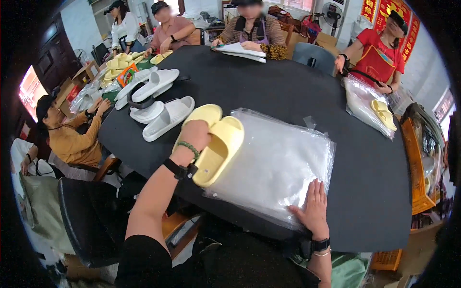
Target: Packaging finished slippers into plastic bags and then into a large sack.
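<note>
Head view: from where I stand, the left arm reaches up from the lower edge, bare from the black sleeve on, to put the left hand on a pair of pale yellow slide sandals. These lie side by side over the left edge of a stack of clear plastic bags on the black tabletop. That wrist, with a green beaded bracelet and a black wristband, shows its back, and the hand is turned down between the two sandals. Its fingers are tucked out of sight, so I cannot tell whether they pinch a strap. Off to the right, the right hand lies palm down on the bags' near corner, thumb stretched out sideways, fingers extended and close together.

The right forearm is cut off by the lower edge, below a black watch. Glare washes out the bags, making single layers hard to count. Beyond the left hand sit grey slide sandals, partly covering one another.
</note>
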Demonstrator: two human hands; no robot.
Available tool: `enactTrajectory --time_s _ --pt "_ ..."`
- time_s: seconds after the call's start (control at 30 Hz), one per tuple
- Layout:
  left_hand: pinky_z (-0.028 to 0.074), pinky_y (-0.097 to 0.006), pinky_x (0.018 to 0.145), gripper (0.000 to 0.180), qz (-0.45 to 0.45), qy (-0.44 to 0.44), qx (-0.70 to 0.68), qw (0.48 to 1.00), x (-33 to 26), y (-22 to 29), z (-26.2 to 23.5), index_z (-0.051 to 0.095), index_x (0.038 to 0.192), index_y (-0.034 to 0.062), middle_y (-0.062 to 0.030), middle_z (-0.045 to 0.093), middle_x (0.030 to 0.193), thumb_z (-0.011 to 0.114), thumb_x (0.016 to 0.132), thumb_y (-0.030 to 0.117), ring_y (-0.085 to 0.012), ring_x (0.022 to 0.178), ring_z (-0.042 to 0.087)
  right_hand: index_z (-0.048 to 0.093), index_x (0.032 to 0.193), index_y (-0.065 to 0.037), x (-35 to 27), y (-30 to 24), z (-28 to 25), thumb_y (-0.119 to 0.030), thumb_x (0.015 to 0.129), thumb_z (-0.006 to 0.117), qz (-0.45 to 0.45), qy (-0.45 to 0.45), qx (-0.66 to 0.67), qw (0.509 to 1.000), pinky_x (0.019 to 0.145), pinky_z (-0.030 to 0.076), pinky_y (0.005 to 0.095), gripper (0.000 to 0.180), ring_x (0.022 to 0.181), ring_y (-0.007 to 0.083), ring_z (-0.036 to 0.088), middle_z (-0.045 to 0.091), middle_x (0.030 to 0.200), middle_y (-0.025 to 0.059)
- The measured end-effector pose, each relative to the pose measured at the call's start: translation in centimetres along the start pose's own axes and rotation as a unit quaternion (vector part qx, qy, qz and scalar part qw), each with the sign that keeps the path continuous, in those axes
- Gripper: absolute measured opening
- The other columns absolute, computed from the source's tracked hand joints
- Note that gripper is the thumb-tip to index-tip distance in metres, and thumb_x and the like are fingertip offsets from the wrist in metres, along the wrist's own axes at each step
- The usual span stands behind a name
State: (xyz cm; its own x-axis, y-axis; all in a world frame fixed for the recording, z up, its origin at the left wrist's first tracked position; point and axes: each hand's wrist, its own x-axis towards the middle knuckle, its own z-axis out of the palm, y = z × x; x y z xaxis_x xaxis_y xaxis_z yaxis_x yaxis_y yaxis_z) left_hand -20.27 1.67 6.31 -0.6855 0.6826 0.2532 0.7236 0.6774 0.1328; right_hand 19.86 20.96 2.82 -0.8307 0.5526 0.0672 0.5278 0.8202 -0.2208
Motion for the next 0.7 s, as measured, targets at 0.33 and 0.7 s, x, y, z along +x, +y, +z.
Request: enactTrajectory --time_s 0.33,0.7 --pt "0.053 -0.044 0.073 0.015 0.246 0.049 -0.131 0.959 -3.4 10.8 4.3 0.068 0.073 0.001 -0.0173 0.065 0.078 0.066 0.069 0.015 -0.0345 0.082 0.063 0.022 0.148 0.01 -0.8 0.3 0.2 -0.07 0.079 0.06 -0.005 -0.007 -0.031 0.999 0.118 0.017 0.0496 0.113 0.148 0.0422 0.014 0.021 0.157 0.0283" --pt "0.054 -0.046 0.073 0.02 0.061 -0.03 0.05 0.996 6.6 -1.0 -8.6 0.07 0.085 0.0068 -0.0159 0.068 0.085 0.07 0.069 0.018 -0.0357 0.083 0.067 0.026 0.146 0.012 -0.5 0.5 0.2 -0.065 0.075 0.069 0.018 -0.004 -0.017 1.0 0.117 0.018 0.0531 0.113 0.147 0.0434 0.016 0.022 0.155 0.0303"
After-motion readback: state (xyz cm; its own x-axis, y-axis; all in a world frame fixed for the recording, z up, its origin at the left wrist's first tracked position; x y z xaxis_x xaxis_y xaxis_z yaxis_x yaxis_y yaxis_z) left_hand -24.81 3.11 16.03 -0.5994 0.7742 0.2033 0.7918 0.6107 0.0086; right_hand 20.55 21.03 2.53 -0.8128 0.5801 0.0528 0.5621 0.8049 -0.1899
